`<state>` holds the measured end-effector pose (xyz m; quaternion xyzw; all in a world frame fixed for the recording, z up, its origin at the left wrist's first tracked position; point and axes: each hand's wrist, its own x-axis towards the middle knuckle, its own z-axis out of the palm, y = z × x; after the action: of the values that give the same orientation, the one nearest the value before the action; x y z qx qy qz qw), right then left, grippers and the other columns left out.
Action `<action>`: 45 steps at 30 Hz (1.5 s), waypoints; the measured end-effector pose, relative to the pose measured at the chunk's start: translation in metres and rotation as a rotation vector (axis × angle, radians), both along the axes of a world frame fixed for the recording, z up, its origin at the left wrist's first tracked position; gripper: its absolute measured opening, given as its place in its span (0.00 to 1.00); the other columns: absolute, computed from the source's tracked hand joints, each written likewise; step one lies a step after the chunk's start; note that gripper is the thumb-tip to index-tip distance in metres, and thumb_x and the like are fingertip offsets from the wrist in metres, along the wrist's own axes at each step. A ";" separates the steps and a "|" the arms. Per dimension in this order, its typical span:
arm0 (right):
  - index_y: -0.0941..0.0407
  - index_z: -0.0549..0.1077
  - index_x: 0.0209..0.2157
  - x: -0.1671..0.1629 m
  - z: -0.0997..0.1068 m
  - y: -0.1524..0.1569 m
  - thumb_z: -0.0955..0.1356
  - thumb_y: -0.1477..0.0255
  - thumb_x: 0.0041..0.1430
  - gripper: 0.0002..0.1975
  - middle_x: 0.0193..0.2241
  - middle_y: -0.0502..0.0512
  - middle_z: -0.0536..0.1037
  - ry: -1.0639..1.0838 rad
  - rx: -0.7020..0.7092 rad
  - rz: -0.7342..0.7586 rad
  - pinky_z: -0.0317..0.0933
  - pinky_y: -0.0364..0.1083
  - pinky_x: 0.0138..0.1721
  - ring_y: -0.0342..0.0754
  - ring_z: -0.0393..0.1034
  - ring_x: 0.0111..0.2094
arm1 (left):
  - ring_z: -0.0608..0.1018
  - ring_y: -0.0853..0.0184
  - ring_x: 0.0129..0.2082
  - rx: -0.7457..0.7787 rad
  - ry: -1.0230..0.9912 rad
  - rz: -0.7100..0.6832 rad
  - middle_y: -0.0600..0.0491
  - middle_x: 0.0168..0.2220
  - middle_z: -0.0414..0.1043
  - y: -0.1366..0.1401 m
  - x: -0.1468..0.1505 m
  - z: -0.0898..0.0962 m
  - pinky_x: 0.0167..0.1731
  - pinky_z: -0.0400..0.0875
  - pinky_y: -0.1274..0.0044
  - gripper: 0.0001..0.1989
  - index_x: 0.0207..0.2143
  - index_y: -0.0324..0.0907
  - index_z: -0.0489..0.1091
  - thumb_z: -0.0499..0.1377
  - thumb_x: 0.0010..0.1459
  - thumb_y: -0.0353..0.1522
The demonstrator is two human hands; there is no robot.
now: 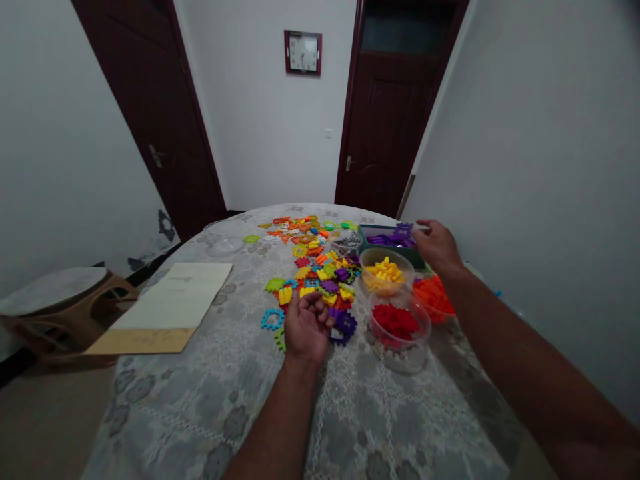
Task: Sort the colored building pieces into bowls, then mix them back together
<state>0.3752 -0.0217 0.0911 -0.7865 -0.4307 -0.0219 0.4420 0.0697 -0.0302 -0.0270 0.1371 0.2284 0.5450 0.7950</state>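
Take 12 o'clock as straight away from you across the table. Your right hand (440,245) is narrow, its thumb and fingertips closed on the edge of a purple piece (403,229). The piece is at the right hand's 9 o'clock, above the green box (416,258), which contains more purple pieces (381,240). Your left hand (307,330) is palm up with the fingers loosely curled. A dark purple ring (345,327) lies just beside its fingertips at 2 o'clock; you cannot tell from this view whether the left hand grips anything.

From the left hand, locate the mixed pile (302,273) of coloured pieces at 12 o'clock, running toward the far edge. The clear bowl of red pieces (395,321) is at 3 o'clock. The clear bowl of yellow pieces (387,269) is at 2 o'clock, between the red pieces and the green box. Grey pieces (349,241) fill another bowl at 1 o'clock. Orange-red pieces (434,297) are at the right hand's 6 o'clock.

Farther out, the notebook (173,297) lies open on the patterned tablecloth (200,400) at the left hand's 10 o'clock. The wall clock (303,53) hangs at 12 o'clock.
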 end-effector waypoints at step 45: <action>0.60 0.69 0.62 -0.181 -0.218 -0.026 0.59 0.65 0.72 0.24 0.60 0.74 0.71 -0.461 0.010 0.466 0.58 0.66 0.62 0.68 0.62 0.64 | 0.55 0.35 0.73 0.824 2.036 -0.006 0.32 0.73 0.54 -0.002 -0.063 -0.062 0.71 0.49 0.50 0.66 0.73 0.45 0.57 0.76 0.36 0.59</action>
<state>0.1941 -0.0474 -0.1269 -0.6389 -0.6879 -0.0998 0.3297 0.0067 -0.0325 -0.0887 0.7783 0.5777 0.2094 0.1288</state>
